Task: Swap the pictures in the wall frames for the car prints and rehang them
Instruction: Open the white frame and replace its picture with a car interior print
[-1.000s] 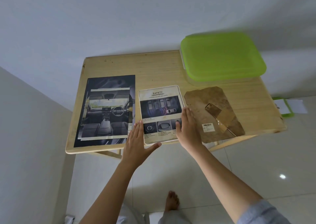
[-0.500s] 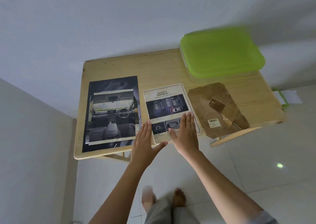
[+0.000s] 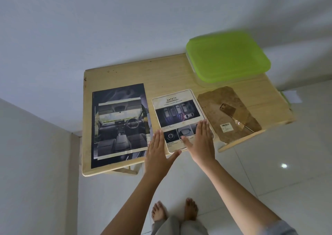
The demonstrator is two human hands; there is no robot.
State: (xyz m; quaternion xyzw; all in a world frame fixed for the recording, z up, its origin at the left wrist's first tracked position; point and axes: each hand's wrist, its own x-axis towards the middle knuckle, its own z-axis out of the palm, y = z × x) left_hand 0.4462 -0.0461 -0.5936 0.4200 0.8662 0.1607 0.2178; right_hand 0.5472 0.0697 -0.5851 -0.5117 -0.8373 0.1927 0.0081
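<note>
Lying flat with straight fingers, the left hand (image 3: 158, 152) and right hand (image 3: 201, 141) bracketed the near end of the glossy rounded-corner SAFETY car print (image 3: 177, 114), with a dark car-interior poster (image 3: 119, 123) left of them and a brown fibreboard backing (image 3: 224, 112) right.

Green lid (image 3: 228, 57) motion-blurred, safety print (image 3: 177, 109) lower corners under hands (image 3: 158, 150) (image 3: 201, 141) — captions (image 3: 170, 143) unreadable, barcode label (image 3: 226, 127) too

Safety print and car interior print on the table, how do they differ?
The interior print is larger than the safety print. The interior print is dark, one cabin photo with a steering wheel; the safety print is pale, with a heading and several small pictures. The right hand lies flat on the safety print, not on the interior print. Both lie flat on the wooden table.
</note>
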